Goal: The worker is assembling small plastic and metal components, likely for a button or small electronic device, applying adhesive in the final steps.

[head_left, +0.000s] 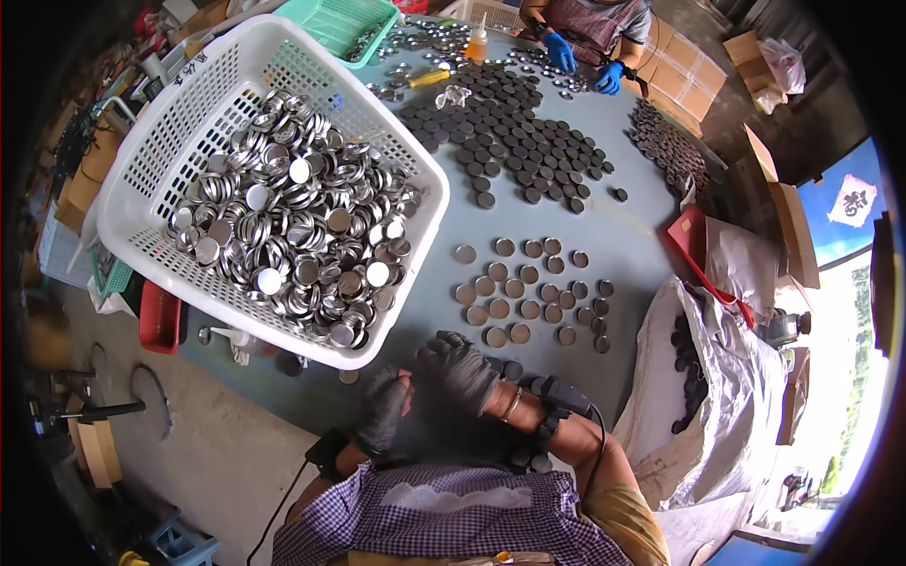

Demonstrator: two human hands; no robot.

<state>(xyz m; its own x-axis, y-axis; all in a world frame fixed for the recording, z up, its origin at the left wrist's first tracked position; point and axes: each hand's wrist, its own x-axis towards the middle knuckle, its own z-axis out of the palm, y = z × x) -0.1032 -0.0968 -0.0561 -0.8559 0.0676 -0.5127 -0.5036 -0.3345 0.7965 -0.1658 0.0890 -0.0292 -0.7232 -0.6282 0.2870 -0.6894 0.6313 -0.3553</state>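
Just off the near corner of the white basket (436, 193), on the person's side of it, both gloved hands come together in the head view. The left hand (382, 410) is the closer to that corner; its fingers curl inward, and I cannot tell whether they grasp anything. The right hand (460, 371) lies a little farther to the basket's right, bunched and bent at the knuckles; what it may hold is hidden.

Silver caps (283, 212) fill the basket, beyond the hands and to their left. One loose cap (349, 376) lies just below the basket's near corner, beside the left hand. Two dark discs (512, 370) sit right of that corner, just past the right hand.

To the right of the basket, well clear of its rim, a spread of open caps (514, 288) lies on the table (618, 231), ahead of the right hand. Beyond the basket's right corner is a dense field of black discs (528, 156). Farther past the basket, a co-worker's blue gloves (561, 52) rest near more small metal pieces.
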